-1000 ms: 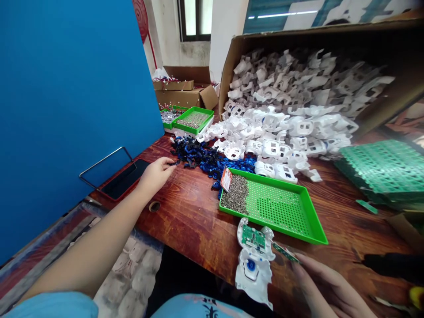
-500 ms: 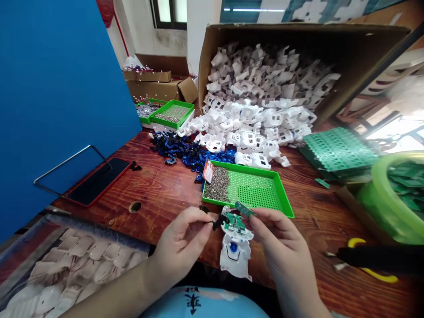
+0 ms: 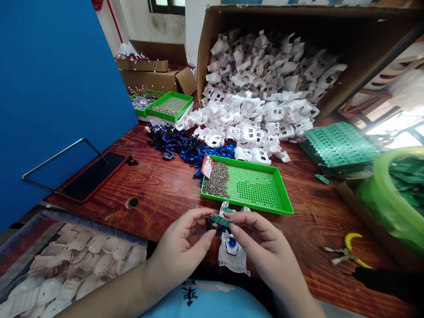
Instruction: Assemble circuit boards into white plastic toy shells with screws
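My left hand (image 3: 185, 240) pinches a small black plastic part (image 3: 210, 223) between thumb and fingers. Opposite it, my right hand (image 3: 263, 245) grips a small green circuit board (image 3: 221, 220) by its right end. Board and black part meet, the board lying over the part's right side. Beneath and behind my fingertips is a white plastic shell (image 3: 233, 257) with a blue round piece in it; its upper half, with another green board inside, is mostly hidden by my hands. Just beyond stands a green tray (image 3: 286, 198) with many small metal screws (image 3: 216, 179) at its left.
Behind the tray lie blue and black parts (image 3: 190, 148) and white shells (image 3: 250, 106) spilling from a cardboard box (image 3: 202, 53). At left is a phone (image 3: 92, 176); at right, pliers (image 3: 347, 254), stacked green boards (image 3: 338, 145) and a green tub (image 3: 380, 190).
My hands have come together: the right moved left with the circuit board, bringing it against the black part in my left hand. The view has shifted slightly, so the scene sits a little higher.
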